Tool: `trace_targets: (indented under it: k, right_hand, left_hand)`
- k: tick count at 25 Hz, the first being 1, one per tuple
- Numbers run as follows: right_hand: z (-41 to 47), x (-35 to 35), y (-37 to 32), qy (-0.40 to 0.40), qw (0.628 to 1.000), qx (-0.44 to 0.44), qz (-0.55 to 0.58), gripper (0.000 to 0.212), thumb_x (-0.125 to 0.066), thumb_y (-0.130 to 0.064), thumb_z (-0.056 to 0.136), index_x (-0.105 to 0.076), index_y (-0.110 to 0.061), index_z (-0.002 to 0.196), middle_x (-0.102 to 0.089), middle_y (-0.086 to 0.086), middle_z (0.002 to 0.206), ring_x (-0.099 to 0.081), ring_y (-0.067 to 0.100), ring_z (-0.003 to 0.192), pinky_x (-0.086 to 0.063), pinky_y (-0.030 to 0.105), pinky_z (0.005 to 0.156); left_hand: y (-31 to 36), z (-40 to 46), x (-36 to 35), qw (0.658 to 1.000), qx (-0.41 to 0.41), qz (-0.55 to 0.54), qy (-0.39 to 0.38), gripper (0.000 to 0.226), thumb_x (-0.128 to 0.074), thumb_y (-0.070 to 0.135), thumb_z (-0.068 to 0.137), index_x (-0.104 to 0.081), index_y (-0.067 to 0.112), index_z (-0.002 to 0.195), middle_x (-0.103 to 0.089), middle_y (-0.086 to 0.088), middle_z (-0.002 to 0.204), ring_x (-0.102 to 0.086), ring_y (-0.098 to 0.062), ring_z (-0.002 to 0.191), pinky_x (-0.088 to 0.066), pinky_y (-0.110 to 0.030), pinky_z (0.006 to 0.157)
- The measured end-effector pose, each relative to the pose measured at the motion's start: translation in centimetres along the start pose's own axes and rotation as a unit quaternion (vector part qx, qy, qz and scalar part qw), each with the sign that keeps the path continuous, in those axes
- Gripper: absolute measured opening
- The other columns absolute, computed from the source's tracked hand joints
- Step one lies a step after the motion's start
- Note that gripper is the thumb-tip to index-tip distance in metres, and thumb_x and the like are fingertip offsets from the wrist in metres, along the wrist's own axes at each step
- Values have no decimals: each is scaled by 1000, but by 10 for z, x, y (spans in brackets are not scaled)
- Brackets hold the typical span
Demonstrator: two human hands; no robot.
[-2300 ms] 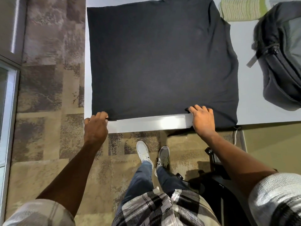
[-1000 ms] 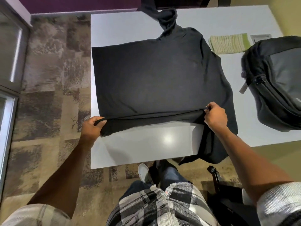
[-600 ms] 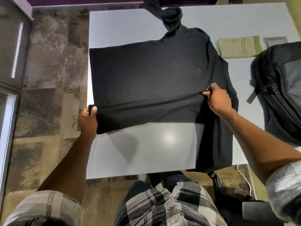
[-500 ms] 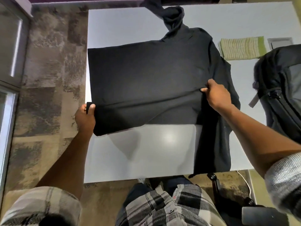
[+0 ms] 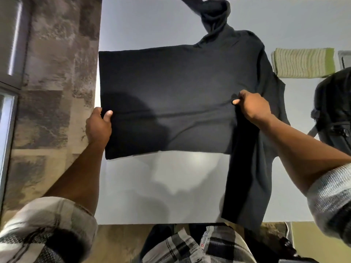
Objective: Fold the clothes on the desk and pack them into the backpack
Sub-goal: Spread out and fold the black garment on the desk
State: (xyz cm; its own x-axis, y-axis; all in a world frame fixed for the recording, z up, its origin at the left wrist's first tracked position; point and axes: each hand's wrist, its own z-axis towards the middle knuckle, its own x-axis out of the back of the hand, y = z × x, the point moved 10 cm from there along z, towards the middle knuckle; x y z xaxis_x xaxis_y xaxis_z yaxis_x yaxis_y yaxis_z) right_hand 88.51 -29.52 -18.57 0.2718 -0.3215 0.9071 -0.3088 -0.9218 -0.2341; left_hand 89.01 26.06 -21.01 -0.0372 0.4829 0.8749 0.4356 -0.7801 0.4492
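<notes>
The largest risk is judged to lie with the black shirt (image 5: 171,92), which is spread between the hands over the white desk (image 5: 161,186). Its near hem is held lifted and carried away from the body; if either pinch slips, the doubled panel would likely fall crooked and the fold would have to be redone. A long flap of the same cloth hangs below the right hand (image 5: 252,109) and over the near desk edge, and its weight could drag that side askew. Beyond both hands, a bunched sleeve trails toward the far edge and may be trapped as a lump under the fold.

The shirt is seen as thin, matte, limp knit that creases softly. The desk is smooth, hard and glossy, so the cloth is expected to slide easily on it.

The backpack (image 5: 334,114), outward of the right hand, is dark, padded and rounded; whether it is open cannot be told. Beyond the right hand, a green ribbed cloth (image 5: 302,63) lies folded in a flat rectangle.

The left hand (image 5: 97,126) is closed with the thumb pressed on top of the hem corner. The right hand is closed in a pinch of thumb and fingers on the hem.
</notes>
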Motion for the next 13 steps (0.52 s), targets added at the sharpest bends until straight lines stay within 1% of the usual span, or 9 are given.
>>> trace_targets:
  k: [3, 6, 9, 11, 13]
  right_hand:
    - [11, -4, 0, 6, 1000, -4, -14, 36, -52, -45, 101, -55, -10, 99, -66, 27, 99, -62, 47, 94, -43, 44, 73]
    - [19, -3, 2, 28, 999, -19, -35, 31, -51, -43, 101, -56, -12, 103, -67, 27, 102, -62, 47, 96, -47, 46, 76]
    - [21, -3, 0, 62, 997, -22, -43, 33, -53, -43, 100, -59, -12, 108, -67, 27, 103, -62, 46, 99, -46, 44, 74]
    - [24, -9, -7, 55, 997, -5, -55, 29, -58, -36, 97, -61, -11, 111, -68, 25, 106, -58, 46, 105, -46, 46, 80]
    - [25, -14, -13, 31, 997, -6, -66, 29, -61, -30, 92, -62, -12, 115, -66, 21, 113, -51, 45, 114, -43, 49, 91]
  left_hand:
    - [5, 9, -2, 1000, -10, 4, 3, 40, -52, 40, 101, -58, 5, 120, -66, -24, 112, -59, -46, 105, -47, -50, 87]
    - [7, 22, -9, 1000, -18, -15, -5, 38, -55, 39, 99, -60, 5, 114, -67, -23, 109, -60, -45, 101, -47, -47, 85]
    - [9, 30, -14, 1000, -14, -18, -11, 33, -57, 40, 97, -61, 9, 107, -68, -18, 104, -61, -41, 98, -49, -45, 84]
    - [12, 29, -15, 1000, -3, -23, -10, 30, -60, 37, 96, -62, 11, 111, -68, -16, 107, -62, -38, 101, -49, -43, 88]
    - [15, 23, -13, 999, 12, -44, 2, 31, -64, 32, 95, -61, 14, 120, -68, -13, 115, -62, -32, 108, -47, -39, 94]
